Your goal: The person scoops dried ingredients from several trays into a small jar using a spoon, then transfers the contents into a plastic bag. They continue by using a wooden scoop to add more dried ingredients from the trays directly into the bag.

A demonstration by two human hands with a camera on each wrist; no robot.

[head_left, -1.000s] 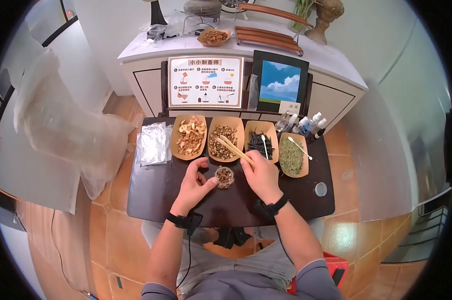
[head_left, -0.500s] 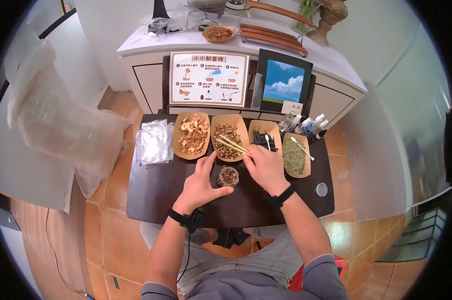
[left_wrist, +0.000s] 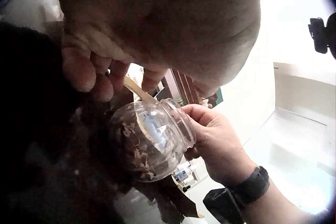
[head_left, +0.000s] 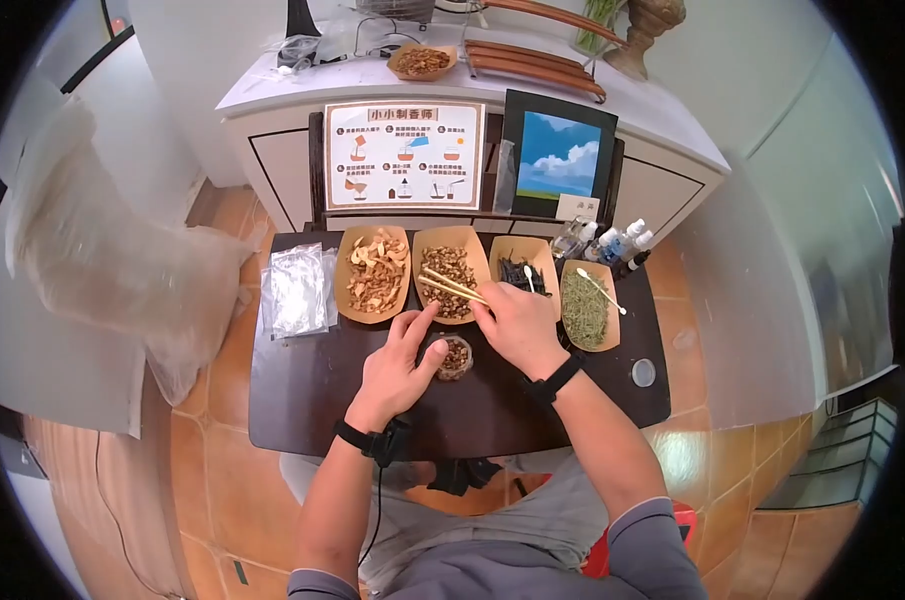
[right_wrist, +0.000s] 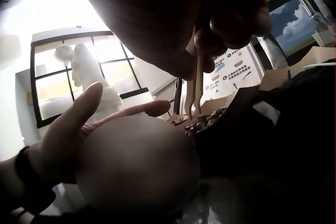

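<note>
My right hand pinches wooden tweezers, their tips low over brown dried pieces in the second paper tray. In the right wrist view, the two prongs of the tweezers reach down to the pieces. A small clear jar, partly filled with brown pieces, stands on the dark table in front of that tray. Beside it on the left is my left hand, fingers stretched forward and thumb at the jar's rim. The left wrist view shows the jar below that hand's fingers.
Paper trays of pale slices, dark sticks and green herb flank the second tray. Plastic bags lie left, small bottles stand back right, and a clear lid lies right. An instruction sheet stands behind.
My left hand's curled fingers have straightened, and its thumb has shifted around the jar's near side and back to the rim. The tweezers now lie flatter over the second tray.
</note>
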